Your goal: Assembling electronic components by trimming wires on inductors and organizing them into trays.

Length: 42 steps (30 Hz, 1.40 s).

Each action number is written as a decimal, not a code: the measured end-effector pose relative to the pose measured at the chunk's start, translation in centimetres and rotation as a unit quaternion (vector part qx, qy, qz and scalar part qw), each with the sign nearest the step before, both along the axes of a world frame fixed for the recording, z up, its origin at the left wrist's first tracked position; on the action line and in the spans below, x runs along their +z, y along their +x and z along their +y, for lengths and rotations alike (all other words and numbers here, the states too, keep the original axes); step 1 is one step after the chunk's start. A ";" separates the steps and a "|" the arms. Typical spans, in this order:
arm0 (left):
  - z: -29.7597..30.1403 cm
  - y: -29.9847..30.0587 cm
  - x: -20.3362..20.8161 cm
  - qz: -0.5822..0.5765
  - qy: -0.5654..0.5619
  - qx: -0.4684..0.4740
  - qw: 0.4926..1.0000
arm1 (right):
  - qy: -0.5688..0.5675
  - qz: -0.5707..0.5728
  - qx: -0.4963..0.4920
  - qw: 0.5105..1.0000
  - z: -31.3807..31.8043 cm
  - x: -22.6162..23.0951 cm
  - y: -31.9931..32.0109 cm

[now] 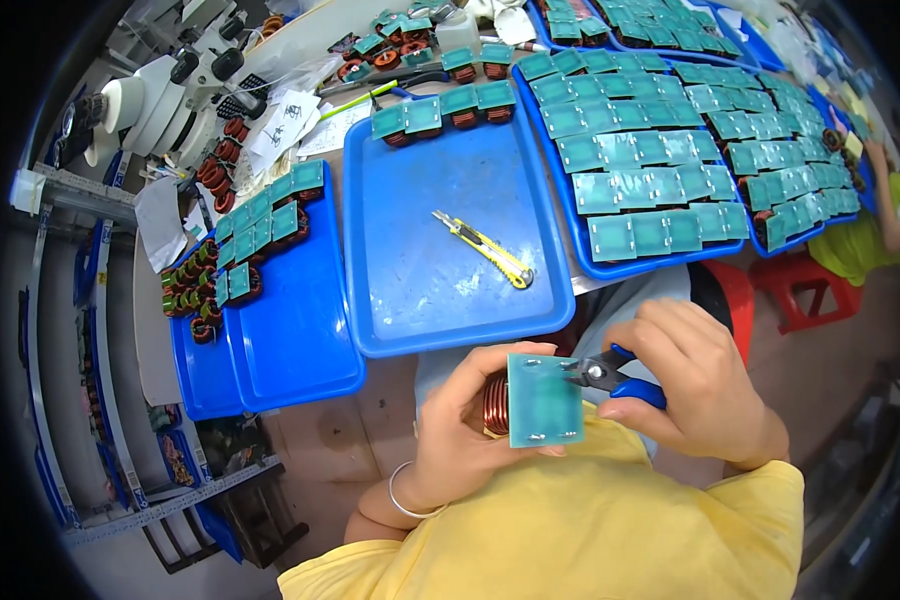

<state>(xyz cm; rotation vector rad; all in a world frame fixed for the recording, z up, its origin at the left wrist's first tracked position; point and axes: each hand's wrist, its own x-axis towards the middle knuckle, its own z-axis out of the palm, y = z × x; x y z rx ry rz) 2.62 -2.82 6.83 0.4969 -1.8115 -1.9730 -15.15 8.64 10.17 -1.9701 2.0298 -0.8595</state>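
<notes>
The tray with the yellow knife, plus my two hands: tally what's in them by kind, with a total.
Coil boards: 5 (1 in left hand, 4 at tray's far end)
Cutters: 1, right hand
Knife: 1
Total: 7

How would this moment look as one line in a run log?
left hand: holds green board with copper coil | right hand: holds blue-handled cutters, tip at board corner | blue tray: yellow knife inside
</notes>
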 end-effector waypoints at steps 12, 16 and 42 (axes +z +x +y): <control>-0.1 0.0 0.3 0.009 -0.193 -0.003 0.981 | 0.012 0.051 0.006 0.999 0.2 0.5 0.8; -0.1 0.1 0.6 0.011 -0.214 -0.010 0.977 | 0.002 0.065 0.013 0.998 0.4 0.7 0.8; 1.4 -2.4 -16.8 -0.334 0.242 -0.196 0.890 | 0.500 -0.432 -0.097 0.745 4.2 -19.2 0.5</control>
